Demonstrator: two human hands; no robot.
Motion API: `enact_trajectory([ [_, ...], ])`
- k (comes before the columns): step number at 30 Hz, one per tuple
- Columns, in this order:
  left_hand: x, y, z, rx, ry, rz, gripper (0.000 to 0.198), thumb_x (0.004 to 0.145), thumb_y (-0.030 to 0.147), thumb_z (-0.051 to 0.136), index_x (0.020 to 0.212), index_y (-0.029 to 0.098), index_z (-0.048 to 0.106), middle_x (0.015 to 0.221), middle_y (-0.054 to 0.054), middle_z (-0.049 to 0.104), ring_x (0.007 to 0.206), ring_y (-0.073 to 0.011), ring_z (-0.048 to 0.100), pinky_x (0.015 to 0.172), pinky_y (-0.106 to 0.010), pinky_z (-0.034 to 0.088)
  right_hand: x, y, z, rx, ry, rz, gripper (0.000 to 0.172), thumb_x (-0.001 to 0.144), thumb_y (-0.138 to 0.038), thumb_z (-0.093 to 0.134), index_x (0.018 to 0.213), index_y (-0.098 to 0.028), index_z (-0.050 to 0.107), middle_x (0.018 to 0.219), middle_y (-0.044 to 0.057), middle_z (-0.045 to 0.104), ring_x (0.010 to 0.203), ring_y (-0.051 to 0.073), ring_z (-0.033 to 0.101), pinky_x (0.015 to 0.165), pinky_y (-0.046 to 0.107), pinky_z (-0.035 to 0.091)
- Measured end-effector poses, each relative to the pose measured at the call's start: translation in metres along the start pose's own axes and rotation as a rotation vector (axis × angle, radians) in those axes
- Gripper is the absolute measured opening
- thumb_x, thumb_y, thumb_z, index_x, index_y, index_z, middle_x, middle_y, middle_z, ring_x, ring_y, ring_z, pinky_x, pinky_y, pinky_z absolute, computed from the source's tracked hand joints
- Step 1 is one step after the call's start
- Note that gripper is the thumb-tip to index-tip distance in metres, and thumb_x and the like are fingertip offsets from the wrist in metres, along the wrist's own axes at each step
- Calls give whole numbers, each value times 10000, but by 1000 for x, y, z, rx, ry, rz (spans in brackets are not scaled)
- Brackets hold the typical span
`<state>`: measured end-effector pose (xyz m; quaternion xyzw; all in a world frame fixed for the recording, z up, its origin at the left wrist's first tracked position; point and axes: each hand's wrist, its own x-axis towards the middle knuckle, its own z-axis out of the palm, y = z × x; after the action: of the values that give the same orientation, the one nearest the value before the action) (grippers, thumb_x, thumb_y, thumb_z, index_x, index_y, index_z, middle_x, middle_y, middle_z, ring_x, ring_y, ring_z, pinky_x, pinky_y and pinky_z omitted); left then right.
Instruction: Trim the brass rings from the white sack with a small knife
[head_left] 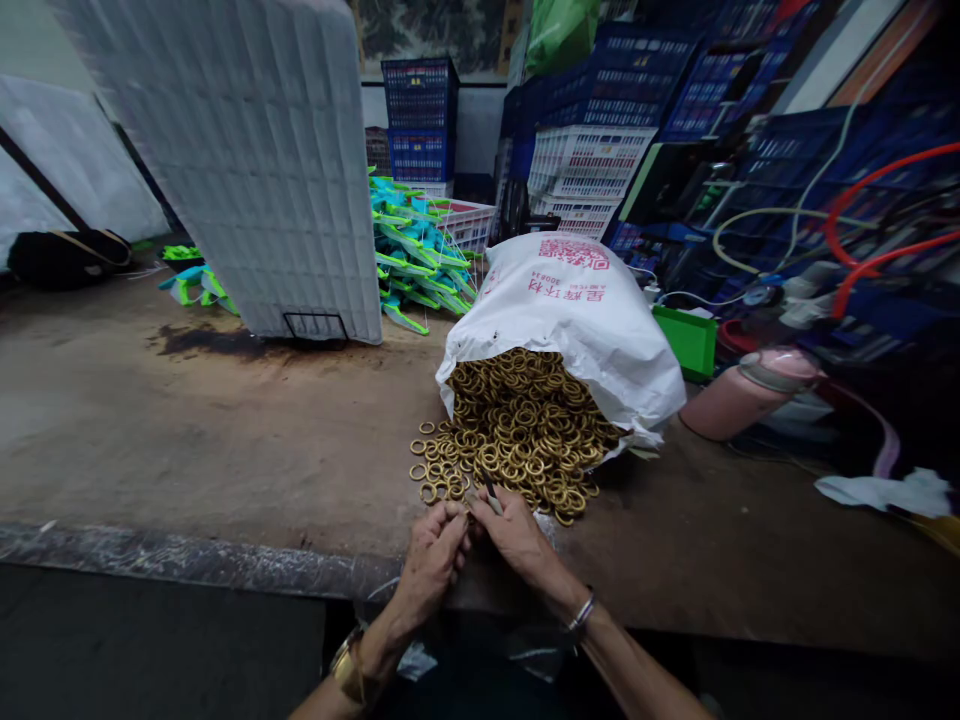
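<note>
At the near edge of the tabletop (187, 430), a person's two hands are working close together, just in front of a heap of brass-coloured rings (532, 440). The right hand (517, 535) is gripping a slim, dark-tipped tool (493, 494) between its fingers, the tip pointing toward the far side over the nearest rings. The left hand (435, 550) is keeping its fingers curled narrowly together beside the right hand's fingertips; whether they are pinching a ring, one cannot tell. A gold-coloured watch or bracelet (346, 668) is circling the left wrist, and a silver-coloured bracelet (582, 610) is circling the right one. The rings are spilling from the open near end of a white woven sack (630, 320) with red printing, and a few are lying apart on the left. Farther left, a pale ribbed panel (300, 160) is standing upright in a black wire stand (315, 316), while teal-and-green pieces (420, 260) are lying piled just to its right. On the right, a pink bottle (750, 395) is standing near a green tray (686, 342). Blue crates (421, 95) are standing stacked at the far side.
</note>
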<state>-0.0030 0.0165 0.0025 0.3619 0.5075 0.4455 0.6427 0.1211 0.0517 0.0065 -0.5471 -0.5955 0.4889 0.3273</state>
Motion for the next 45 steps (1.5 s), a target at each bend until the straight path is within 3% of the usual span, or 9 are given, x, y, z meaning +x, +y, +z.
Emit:
enact_trajectory([
  [10,-9,0,-2,-118,-83,-19,296,757,460,536,704,180,455,530,73,427,366,-24,317,345,-132,223,-6,-8,-7,2,-52,-54,253,781,-350,413,603,-175,457,532,-42,456,522,92,420,525,202,347],
  [13,-9,0,-2,-134,-74,-21,301,755,470,534,716,185,447,522,77,429,357,-24,309,341,-134,219,-10,-4,-9,-192,12,-107,264,807,-308,377,592,-179,460,543,-29,475,527,99,426,519,202,321],
  [17,-11,7,2,-150,-39,-2,329,712,488,576,706,185,448,507,79,441,359,-26,318,351,-141,231,-21,3,-7,-528,-26,-182,183,744,-131,367,740,-189,540,644,-6,572,588,115,483,556,209,295],
  [21,-12,10,5,-150,2,14,354,661,490,620,664,183,445,493,76,450,371,-30,336,376,-153,247,-27,2,-5,-771,-44,-168,366,621,-36,368,896,-198,547,742,13,630,649,135,533,590,228,279],
  [25,-10,6,3,-86,24,72,334,681,472,602,622,186,440,474,73,446,364,-34,319,378,-163,247,-29,-5,-4,-876,-24,-156,377,620,-22,365,905,-199,536,773,24,640,672,142,549,579,244,257],
  [30,-14,2,-1,-38,12,123,314,703,447,595,617,187,441,474,67,445,369,-40,327,373,-166,244,-27,-5,-4,-957,-76,-127,361,651,-39,393,948,-194,525,734,27,645,638,147,559,539,254,229],
  [36,-38,3,-4,-98,-156,-9,280,756,441,556,701,181,469,484,57,466,364,-43,353,346,-156,238,-16,12,-20,-1045,12,42,242,752,-75,379,918,-173,526,705,46,641,632,156,578,533,255,232],
  [40,-38,6,-8,-372,-142,-114,295,743,445,566,697,182,441,590,36,517,376,-37,353,334,-153,234,-12,15,-20,-954,94,-29,204,764,-85,415,909,-190,513,718,24,637,665,145,587,560,238,262],
  [45,-29,7,-17,-486,-90,-125,290,729,382,598,652,156,435,702,-6,556,424,-26,380,359,-145,236,-13,10,-1,-855,120,-111,115,837,-255,451,933,-214,498,814,17,646,718,139,596,577,223,291],
])
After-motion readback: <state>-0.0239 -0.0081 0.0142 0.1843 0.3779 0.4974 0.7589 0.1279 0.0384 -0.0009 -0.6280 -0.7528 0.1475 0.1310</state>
